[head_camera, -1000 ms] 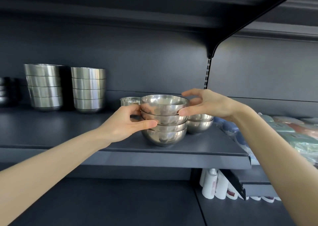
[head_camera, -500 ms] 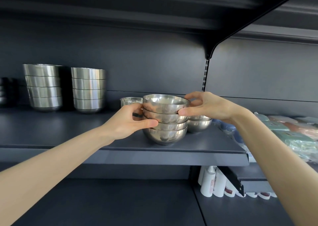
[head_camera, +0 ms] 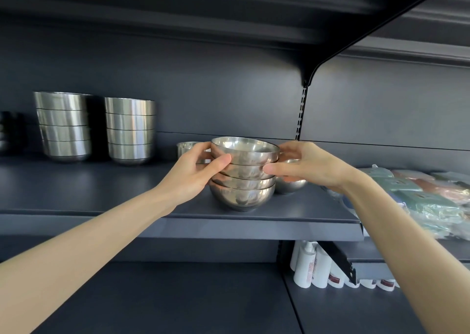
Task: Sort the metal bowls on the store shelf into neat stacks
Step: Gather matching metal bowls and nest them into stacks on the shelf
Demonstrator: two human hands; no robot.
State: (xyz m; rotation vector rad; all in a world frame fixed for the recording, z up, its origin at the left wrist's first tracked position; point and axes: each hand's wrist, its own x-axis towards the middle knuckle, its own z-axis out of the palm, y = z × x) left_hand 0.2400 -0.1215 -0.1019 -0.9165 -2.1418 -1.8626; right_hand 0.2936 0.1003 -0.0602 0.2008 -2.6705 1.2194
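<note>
I'm holding the bowl stack (head_camera: 241, 196) between my left grip (head_camera: 193, 176) and right grip (head_camera: 305, 168), both curling round it; it's standing upright, centred between them.

Both bare arms stretched forward and up, left hand (head_camera: 193, 176) and right hand (head_camera: 307, 166) facing each other, fingers curled, thumbs in front, gripping the bowl stack (head_camera: 241, 196) from both sides
</note>
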